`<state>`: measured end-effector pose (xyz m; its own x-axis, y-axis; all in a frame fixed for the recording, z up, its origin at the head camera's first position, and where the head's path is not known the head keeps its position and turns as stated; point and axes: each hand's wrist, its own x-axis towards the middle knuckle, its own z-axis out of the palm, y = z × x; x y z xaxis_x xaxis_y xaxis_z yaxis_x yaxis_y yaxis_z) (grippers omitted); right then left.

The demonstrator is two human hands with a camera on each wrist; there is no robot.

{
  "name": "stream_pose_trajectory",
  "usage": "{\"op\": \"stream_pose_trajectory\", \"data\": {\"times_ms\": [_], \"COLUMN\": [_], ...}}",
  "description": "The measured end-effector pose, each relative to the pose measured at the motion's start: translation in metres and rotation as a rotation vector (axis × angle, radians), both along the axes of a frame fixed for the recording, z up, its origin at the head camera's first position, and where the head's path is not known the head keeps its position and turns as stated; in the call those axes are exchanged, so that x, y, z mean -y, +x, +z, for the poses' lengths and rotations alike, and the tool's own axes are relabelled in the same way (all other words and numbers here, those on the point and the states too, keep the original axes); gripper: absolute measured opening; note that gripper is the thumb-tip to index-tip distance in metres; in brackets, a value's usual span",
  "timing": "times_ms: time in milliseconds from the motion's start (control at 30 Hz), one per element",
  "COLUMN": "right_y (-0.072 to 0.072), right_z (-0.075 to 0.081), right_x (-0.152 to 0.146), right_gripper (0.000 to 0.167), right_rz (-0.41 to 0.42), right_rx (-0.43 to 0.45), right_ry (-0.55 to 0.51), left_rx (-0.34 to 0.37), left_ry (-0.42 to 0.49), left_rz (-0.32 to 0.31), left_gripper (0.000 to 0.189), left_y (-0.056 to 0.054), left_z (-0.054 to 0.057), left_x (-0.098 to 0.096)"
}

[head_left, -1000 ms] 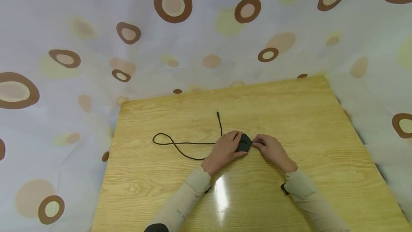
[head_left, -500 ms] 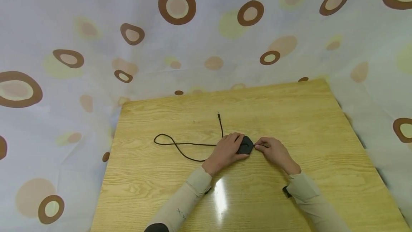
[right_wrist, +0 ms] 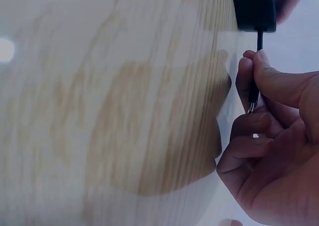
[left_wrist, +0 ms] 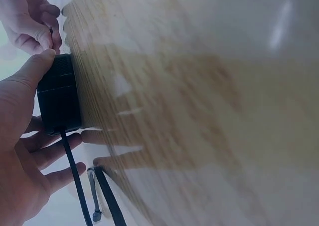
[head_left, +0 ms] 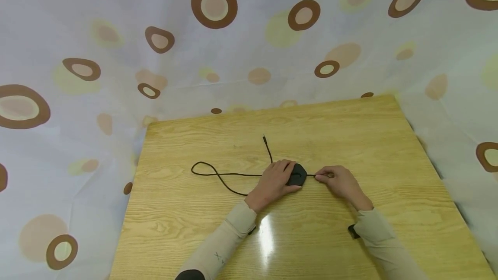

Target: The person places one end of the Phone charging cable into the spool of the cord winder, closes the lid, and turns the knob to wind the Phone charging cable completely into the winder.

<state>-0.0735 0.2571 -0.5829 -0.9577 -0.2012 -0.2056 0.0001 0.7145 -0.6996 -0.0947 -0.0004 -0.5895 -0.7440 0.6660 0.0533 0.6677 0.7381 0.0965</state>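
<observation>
A dark, many-sided block (head_left: 298, 175) lies on the table under my left hand (head_left: 271, 181). The left thumb and fingers grip its sides, as the left wrist view also shows on the block (left_wrist: 59, 99). A thin black cable (head_left: 233, 174) comes out of both sides of this block. On the right side, my right hand (head_left: 343, 183) pinches the cable between thumb and forefinger, a short way from the block. Its metal-tipped plug (right_wrist: 253, 99) points back toward the palm. The cable's other plug (head_left: 264, 140) lies free beyond the left hand. Part of the cable is hidden under that hand.
The wooden table (head_left: 186, 141) carries a crossed loop of the cable to the left of the hands. Patterned white sheeting (head_left: 241, 46) hangs behind and along the sides of the table. A black wrist strap piece (head_left: 353, 231) shows at the right sleeve.
My right hand has moved right, away from the block, and a short length of cable now shows between them. The left loop has slid slightly right. The left hand stays on the block.
</observation>
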Motion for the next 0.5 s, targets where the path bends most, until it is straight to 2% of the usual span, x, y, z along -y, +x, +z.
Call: {"op": "stream_pose_trajectory", "data": {"times_ms": [200, 500], "right_y": [0.003, 0.008], "right_z": [0.002, 0.003], "right_x": [-0.012, -0.034], "right_gripper": [0.025, 0.029], "right_rz": [-0.007, -0.029], "right_rx": [0.015, 0.037], "right_ry": [0.011, 0.013], "left_rx": [0.001, 0.002], "left_ry": [-0.01, 0.025], "left_rz": [0.002, -0.012], "left_gripper": [0.079, 0.08], "left_y": [0.0, -0.001], "left_z": [0.001, 0.002], "left_x": [0.001, 0.001]}}
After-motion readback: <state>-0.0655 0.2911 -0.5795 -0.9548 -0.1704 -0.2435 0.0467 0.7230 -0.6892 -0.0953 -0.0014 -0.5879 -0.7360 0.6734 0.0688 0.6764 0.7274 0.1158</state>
